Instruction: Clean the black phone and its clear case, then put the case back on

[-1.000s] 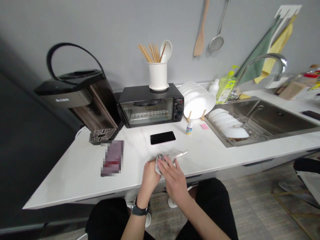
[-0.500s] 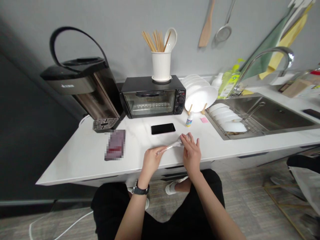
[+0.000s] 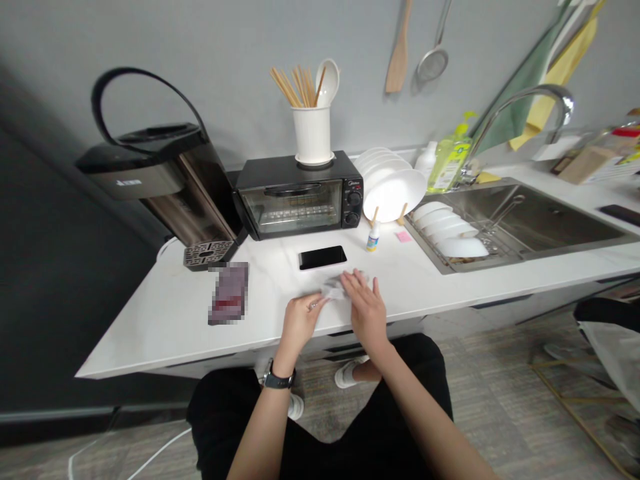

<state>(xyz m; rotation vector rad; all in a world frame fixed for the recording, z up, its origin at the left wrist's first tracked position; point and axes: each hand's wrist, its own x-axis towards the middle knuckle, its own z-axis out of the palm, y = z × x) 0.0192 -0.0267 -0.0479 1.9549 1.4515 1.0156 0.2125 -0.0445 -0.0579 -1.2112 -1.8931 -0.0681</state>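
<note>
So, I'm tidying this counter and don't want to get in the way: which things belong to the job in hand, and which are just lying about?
In the job:
- thin pale sheet, between left hand and right hand

Apparently just lying about:
- phone
- small bottle, though possibly connected
- pink slip
- toaster oven

Kitchen: sink (image 3: 560,217) w/ tap (image 3: 546,90) at R of frame, toaster oven (image 3: 295,205) nr ctr, plates (image 3: 396,195) & bowls (image 3: 457,243) btwn; spatula (image 3: 398,65) + strainer (image 3: 433,65) hung upper R of ctr.

Whitish sheet (image 3: 331,288), black phone screen (image 3: 323,257)
</note>
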